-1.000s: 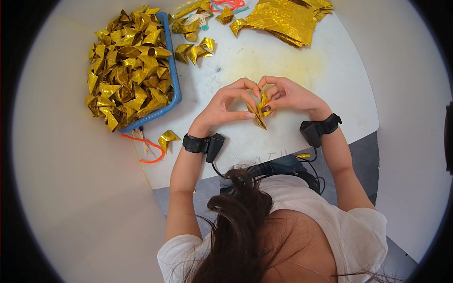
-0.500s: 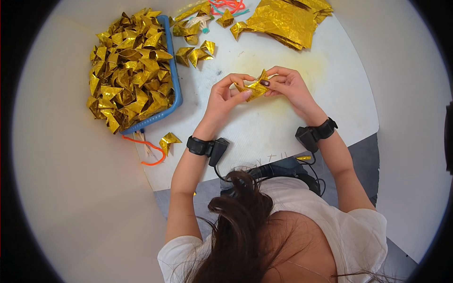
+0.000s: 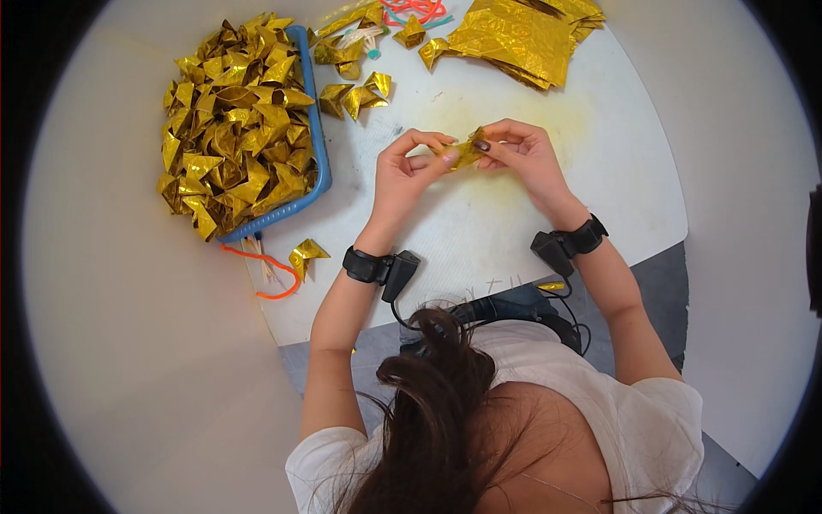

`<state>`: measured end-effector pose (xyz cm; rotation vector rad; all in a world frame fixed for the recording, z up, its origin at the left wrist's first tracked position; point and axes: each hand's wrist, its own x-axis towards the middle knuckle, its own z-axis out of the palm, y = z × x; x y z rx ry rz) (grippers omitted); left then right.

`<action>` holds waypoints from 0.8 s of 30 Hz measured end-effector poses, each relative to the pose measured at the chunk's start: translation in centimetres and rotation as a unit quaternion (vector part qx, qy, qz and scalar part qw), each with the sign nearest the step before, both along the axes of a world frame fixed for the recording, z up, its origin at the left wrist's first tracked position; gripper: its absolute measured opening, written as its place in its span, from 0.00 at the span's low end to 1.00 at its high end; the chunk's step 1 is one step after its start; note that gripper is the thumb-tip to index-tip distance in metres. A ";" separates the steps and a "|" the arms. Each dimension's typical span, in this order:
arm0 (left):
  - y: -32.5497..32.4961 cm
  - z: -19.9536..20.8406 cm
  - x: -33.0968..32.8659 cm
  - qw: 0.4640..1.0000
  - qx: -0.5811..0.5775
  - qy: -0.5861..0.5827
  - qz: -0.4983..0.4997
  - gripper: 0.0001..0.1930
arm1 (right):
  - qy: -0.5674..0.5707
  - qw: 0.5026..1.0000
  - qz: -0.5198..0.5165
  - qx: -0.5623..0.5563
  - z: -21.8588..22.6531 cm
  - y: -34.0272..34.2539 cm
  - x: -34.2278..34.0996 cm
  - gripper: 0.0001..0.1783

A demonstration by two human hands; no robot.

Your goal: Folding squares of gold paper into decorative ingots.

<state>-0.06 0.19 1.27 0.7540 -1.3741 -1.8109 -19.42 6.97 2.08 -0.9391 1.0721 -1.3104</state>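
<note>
A small piece of folded gold foil paper [image 3: 465, 155] is pinched between my two hands above the white table. My left hand [image 3: 411, 164] grips its left end between thumb and fingers. At the other end, the thumb and fingers of my right hand [image 3: 522, 154] are closed on it. Fingers cover much of the piece, so its full shape cannot be made out. Beyond my hands, a stack of flat gold foil sheets [image 3: 514, 43] lies at the far right. Several folded gold pieces [image 3: 364, 98] rest beyond my left hand.
A blue plastic basket [image 3: 322, 163] heaped with folded gold pieces [image 3: 235, 128] stands at the left. A lone folded piece [image 3: 306, 259] and an orange cord [image 3: 287, 287] lie near the table's left edge. Pink and teal cords [image 3: 415, 12] sit at the back. White walls flank the table [image 3: 479, 248].
The foil piece between my hands has turned and now shows a narrower, flatter outline. Both hands have shifted only slightly, with their fingers still closed on it.
</note>
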 end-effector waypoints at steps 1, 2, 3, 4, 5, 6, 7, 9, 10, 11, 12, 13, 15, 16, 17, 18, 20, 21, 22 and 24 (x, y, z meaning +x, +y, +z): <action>0.1 0.2 0.0 1.000 -0.031 -0.005 -0.001 0.10 | 0.006 1.000 -0.010 -0.005 0.0 0.0 0.0 0.10; 0.2 0.3 0.0 0.998 -0.062 -0.010 -0.002 0.13 | 0.007 1.000 -0.010 -0.004 -0.1 0.0 0.1 0.10; 0.4 0.4 -0.1 0.998 -0.061 -0.009 -0.002 0.13 | 0.008 1.000 -0.019 0.011 -0.1 0.0 0.2 0.09; 0.6 0.5 -0.5 0.997 -0.067 -0.008 0.027 0.15 | 0.010 0.999 -0.028 0.026 -0.1 -0.1 0.3 0.08; 0.9 0.5 -0.8 0.996 -0.072 -0.006 0.056 0.16 | 0.010 0.999 -0.029 0.027 -0.1 -0.1 0.6 0.08; 1.2 0.5 -1.0 0.996 -0.072 -0.006 0.056 0.16 | 0.004 0.998 -0.061 0.002 -0.2 -0.2 1.1 0.08; 1.6 0.5 -1.3 0.994 -0.072 -0.006 0.085 0.16 | -0.001 0.995 -0.093 -0.023 -0.4 -0.3 1.3 0.08; 2.0 0.4 -1.7 0.991 -0.072 -0.007 0.114 0.15 | -0.022 0.995 -0.097 -0.011 -1.0 -0.3 1.5 0.09; 2.2 0.2 -1.9 0.991 -0.047 0.010 0.126 0.15 | -0.043 0.994 -0.101 0.002 -1.2 -0.3 1.5 0.09; 2.3 0.0 -2.0 0.990 -0.021 0.026 0.137 0.15 | -0.043 0.994 -0.101 0.002 -1.3 -0.3 1.5 0.09; 2.4 -0.3 -2.0 0.990 -0.022 0.026 0.138 0.15 | -0.040 0.994 -0.098 0.029 -1.3 -0.2 1.6 0.11; 2.4 -0.7 -1.9 0.990 -0.011 0.018 0.140 0.16 | -0.037 0.993 -0.096 0.057 -1.3 -0.2 1.7 0.12; 2.5 -1.2 -1.9 0.990 0.000 0.009 0.142 0.17 | -0.040 0.992 -0.102 0.057 -0.9 -0.1 2.2 0.12; 2.5 -1.4 -1.9 0.992 -0.027 0.024 0.123 0.14 | -0.042 0.992 -0.108 0.057 -0.7 -0.1 2.3 0.12; 2.5 -1.5 -1.8 0.992 -0.054 0.039 0.104 0.11 | -0.043 0.992 -0.107 0.057 -0.4 -0.1 2.2 0.12; 2.5 -0.7 -2.1 0.993 -0.053 0.040 0.102 0.11 | -0.054 0.994 -0.076 0.050 -0.1 0.0 1.8 0.13; 2.8 1.6 -2.3 0.940 0.206 0.272 0.014 0.10 | -0.067 0.996 -0.046 0.044 0.0 0.2 1.1 0.13; 2.3 1.2 -1.9 0.940 0.204 0.272 0.015 0.10 | -0.064 0.997 -0.027 0.039 0.1 0.0 0.9 0.14; 1.4 0.2 -1.3 0.939 0.248 0.235 -0.031 0.13 | -0.060 0.998 -0.010 0.034 0.1 -0.1 0.8 0.15; 0.6 -0.7 -0.6 0.933 0.291 0.197 -0.078 0.16 | -0.030 0.999 -0.001 0.041 0.6 0.0 0.6 0.15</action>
